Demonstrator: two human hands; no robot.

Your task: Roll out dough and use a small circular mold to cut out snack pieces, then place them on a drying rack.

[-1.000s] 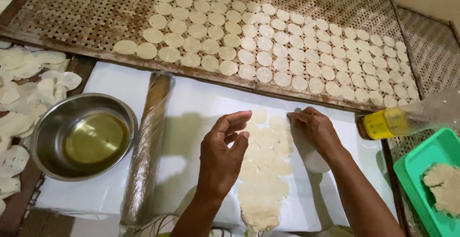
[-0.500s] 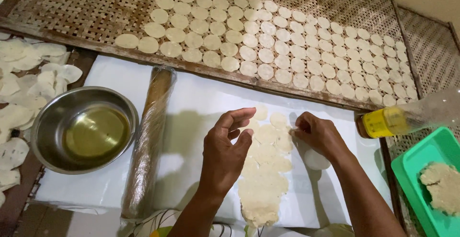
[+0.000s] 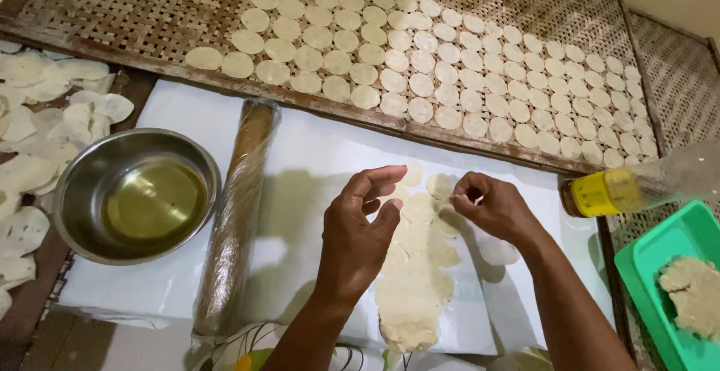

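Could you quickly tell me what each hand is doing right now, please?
Left hand: open, fingers curled, holding nothing, above the rolled dough sheet.
Right hand: fingertips pinched at a cut dough round on the sheet.

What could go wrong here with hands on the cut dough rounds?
1. The right hand pinches the edge of a thin dough round; it looks soft and may tear or stretch when lifted.
2. The left hand hovers low over the rolled dough sheet and might dent other cut rounds.
3. The tilted bottle lies near the right forearm; a bump could roll it.
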